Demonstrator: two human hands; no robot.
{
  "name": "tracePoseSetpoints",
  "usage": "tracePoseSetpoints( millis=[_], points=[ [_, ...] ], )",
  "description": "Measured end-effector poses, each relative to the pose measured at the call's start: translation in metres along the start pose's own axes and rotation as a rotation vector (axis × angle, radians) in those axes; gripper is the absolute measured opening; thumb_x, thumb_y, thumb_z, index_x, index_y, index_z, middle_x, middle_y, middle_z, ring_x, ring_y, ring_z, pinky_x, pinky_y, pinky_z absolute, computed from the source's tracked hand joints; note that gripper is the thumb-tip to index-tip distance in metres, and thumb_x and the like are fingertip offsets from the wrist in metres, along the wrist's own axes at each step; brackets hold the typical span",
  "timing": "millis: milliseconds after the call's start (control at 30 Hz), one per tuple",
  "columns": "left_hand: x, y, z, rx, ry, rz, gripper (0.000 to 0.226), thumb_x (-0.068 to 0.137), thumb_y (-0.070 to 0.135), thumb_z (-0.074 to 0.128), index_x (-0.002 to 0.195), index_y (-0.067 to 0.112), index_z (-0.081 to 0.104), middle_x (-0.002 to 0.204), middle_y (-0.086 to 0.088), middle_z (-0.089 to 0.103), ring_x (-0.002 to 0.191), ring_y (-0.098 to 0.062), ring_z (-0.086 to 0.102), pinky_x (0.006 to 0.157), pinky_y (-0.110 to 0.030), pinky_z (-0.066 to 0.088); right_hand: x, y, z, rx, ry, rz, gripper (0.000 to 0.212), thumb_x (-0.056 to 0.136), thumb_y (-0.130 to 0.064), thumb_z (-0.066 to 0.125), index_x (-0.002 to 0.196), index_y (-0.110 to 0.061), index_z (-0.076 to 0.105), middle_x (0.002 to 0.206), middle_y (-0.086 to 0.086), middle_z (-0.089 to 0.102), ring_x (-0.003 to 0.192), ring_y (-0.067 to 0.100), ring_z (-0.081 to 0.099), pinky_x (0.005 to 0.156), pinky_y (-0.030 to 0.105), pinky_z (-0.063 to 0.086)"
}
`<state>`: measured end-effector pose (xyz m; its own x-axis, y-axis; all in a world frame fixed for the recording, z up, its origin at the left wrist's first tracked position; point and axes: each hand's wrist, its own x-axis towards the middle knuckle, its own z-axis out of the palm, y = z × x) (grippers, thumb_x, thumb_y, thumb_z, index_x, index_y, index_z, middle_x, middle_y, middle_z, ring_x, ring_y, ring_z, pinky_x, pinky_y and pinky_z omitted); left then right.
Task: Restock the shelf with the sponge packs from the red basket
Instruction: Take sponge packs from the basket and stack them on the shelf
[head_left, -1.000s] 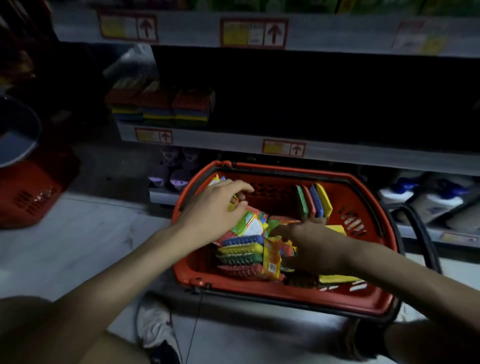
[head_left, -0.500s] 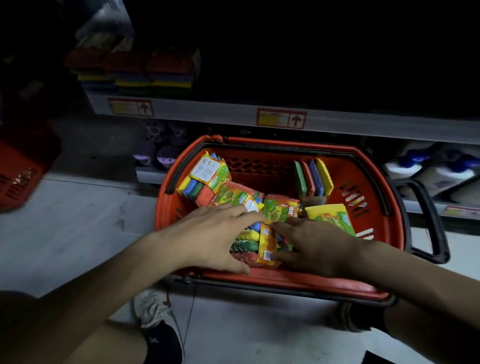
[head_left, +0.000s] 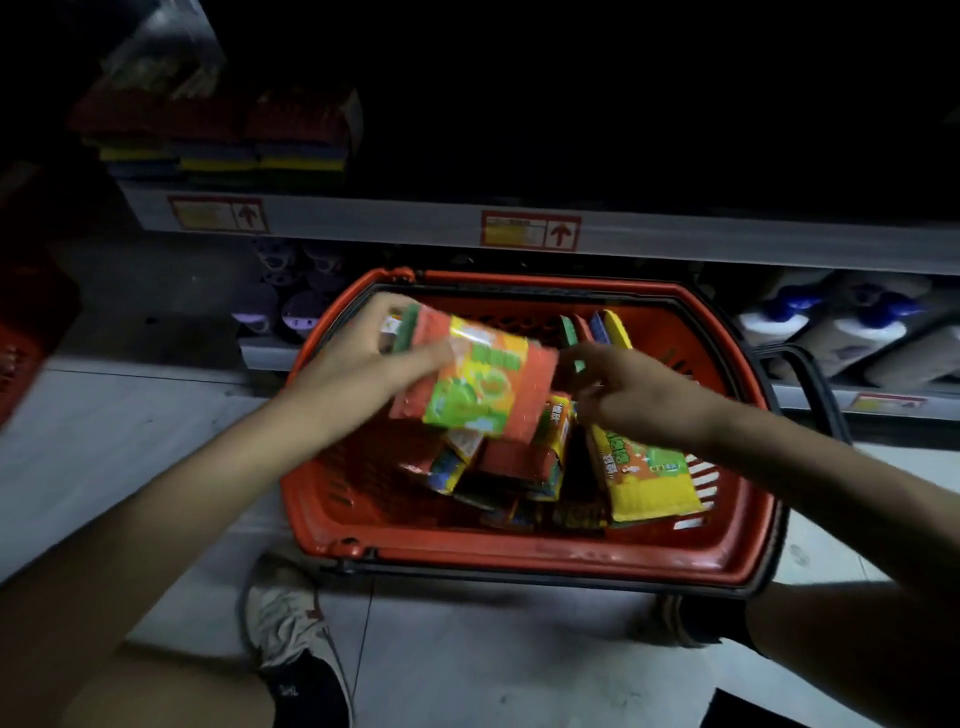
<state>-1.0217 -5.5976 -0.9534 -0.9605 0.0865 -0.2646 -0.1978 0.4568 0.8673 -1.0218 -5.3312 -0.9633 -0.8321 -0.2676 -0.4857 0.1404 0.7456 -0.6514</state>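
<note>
Red basket (head_left: 519, 558) sits on the pale floor at centre frame, just in front of the lower shelving, on my head-camera feed. Over its middle the left hand (head_left: 353, 364) grips an orange-and-green sponge pack (head_left: 478, 384), thumb laid across the front. The pack is tilted and lifted clear of the heap below. The right hand (head_left: 639, 395) is at the pack's right edge, fingers curled toward it; motion blur stops me telling whether they pinch it or only touch. Beneath both hands, loose packs (head_left: 509, 467) lie jumbled in the basket. A yellow pack (head_left: 644, 478) leans by the right wall, and upright sponges (head_left: 608, 327) line the far wall. Stacked sponges (head_left: 223, 140) occupy the grey shelf (head_left: 363, 223) at upper left; the rest of that shelf is too dark for me to read.
</note>
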Motion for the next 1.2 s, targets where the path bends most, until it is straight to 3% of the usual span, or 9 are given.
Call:
tracePoseSetpoints(
  millis=[67, 167, 300, 433, 533, 633, 833, 1100, 1200],
  points=[
    [0.003, 0.003, 0.002, -0.221, 0.081, -0.076, 0.047, 0.078, 0.057, 0.076, 0.113, 0.027, 0.067, 0.106, 0.005, 0.076, 0.101, -0.015, 0.072, 0.099, -0.04, 0.054, -0.001, -0.007, -0.008, 0.41, -0.024, 0.11, 0.048, 0.096, -0.01, 0.058, 0.142, -0.021, 0.05, 0.123, 0.01, 0.066, 0.111, 0.027, 0.066, 0.093, 0.04, 0.057],
    [0.002, 0.009, 0.015, -0.511, -0.014, -0.179, 0.026, 0.091, 0.044, 0.066, 0.105, 0.025, 0.077, 0.11, -0.006, 0.078, 0.106, -0.028, 0.073, 0.104, -0.058, 0.05, -0.005, -0.014, -0.011, 0.607, -0.051, 0.094, 0.048, 0.093, -0.038, 0.064, 0.136, -0.017, 0.057, 0.124, 0.012, 0.068, 0.112, 0.029, 0.069, 0.104, 0.049, 0.051],
    [-0.001, 0.009, 0.034, -0.691, -0.207, -0.352, 0.039, 0.097, 0.053, 0.052, 0.115, 0.025, 0.072, 0.118, -0.01, 0.075, 0.11, -0.03, 0.071, 0.101, -0.053, 0.052, -0.005, -0.016, -0.004, 0.803, -0.047, 0.084, 0.063, 0.081, -0.048, 0.077, 0.135, -0.022, 0.057, 0.122, 0.006, 0.073, 0.106, 0.021, 0.074, 0.099, 0.044, 0.054],
    [0.013, -0.01, 0.029, -0.364, 0.022, -0.348, 0.054, 0.101, 0.062, 0.038, 0.104, 0.021, 0.073, 0.097, -0.009, 0.077, 0.092, -0.028, 0.073, 0.076, -0.035, 0.055, -0.004, -0.013, -0.008, 0.796, 0.128, 0.1, 0.071, 0.072, -0.046, 0.085, 0.131, -0.021, 0.056, 0.12, 0.011, 0.072, 0.103, 0.026, 0.075, 0.091, 0.044, 0.06],
    [0.028, -0.041, 0.013, 0.525, 0.331, 0.079, 0.017, 0.095, 0.034, 0.06, 0.1, 0.022, 0.07, 0.099, -0.001, 0.071, 0.096, -0.026, 0.067, 0.081, -0.039, 0.052, -0.007, -0.012, -0.013, 0.737, 0.2, 0.148, 0.063, 0.076, -0.034, 0.085, 0.128, -0.019, 0.053, 0.114, 0.011, 0.072, 0.1, 0.027, 0.074, 0.086, 0.044, 0.061],
    [0.035, -0.058, 0.002, 1.063, 0.344, 0.163, 0.042, 0.088, 0.035, 0.067, 0.126, 0.017, 0.06, 0.118, -0.008, 0.058, 0.109, -0.034, 0.055, 0.087, -0.048, 0.047, -0.011, -0.008, -0.012, 0.732, 0.206, 0.179, 0.06, 0.08, -0.026, 0.082, 0.131, -0.022, 0.051, 0.116, 0.009, 0.068, 0.1, 0.024, 0.07, 0.073, 0.031, 0.055],
    [0.043, -0.06, 0.015, 1.297, 0.3, 0.056, 0.076, 0.088, 0.063, 0.059, 0.14, 0.009, 0.05, 0.129, -0.013, 0.057, 0.12, -0.033, 0.05, 0.097, -0.043, 0.042, -0.01, -0.004, -0.005, 0.726, 0.206, 0.177, 0.074, 0.072, -0.026, 0.088, 0.138, -0.025, 0.055, 0.121, 0.008, 0.068, 0.101, 0.023, 0.07, 0.073, 0.028, 0.054],
    [0.047, -0.064, 0.03, 1.182, 0.244, 0.062, 0.066, 0.088, 0.039, 0.068, 0.142, 0.011, 0.044, 0.129, -0.014, 0.044, 0.119, -0.034, 0.046, 0.096, -0.04, 0.044, -0.012, -0.01, 0.002, 0.681, 0.238, 0.167, 0.09, 0.045, -0.045, 0.091, 0.125, -0.023, 0.056, 0.116, 0.007, 0.069, 0.099, 0.025, 0.072, 0.092, 0.042, 0.058],
    [0.042, -0.061, 0.038, 1.166, 0.19, 0.088, 0.065, 0.09, 0.037, 0.066, 0.146, 0.02, 0.037, 0.13, -0.014, 0.044, 0.12, -0.036, 0.047, 0.095, -0.043, 0.042, -0.014, -0.012, 0.002, 0.691, 0.231, 0.153, 0.071, 0.061, -0.04, 0.09, 0.122, -0.021, 0.059, 0.11, 0.008, 0.072, 0.096, 0.024, 0.073, 0.087, 0.036, 0.057]
  ],
)
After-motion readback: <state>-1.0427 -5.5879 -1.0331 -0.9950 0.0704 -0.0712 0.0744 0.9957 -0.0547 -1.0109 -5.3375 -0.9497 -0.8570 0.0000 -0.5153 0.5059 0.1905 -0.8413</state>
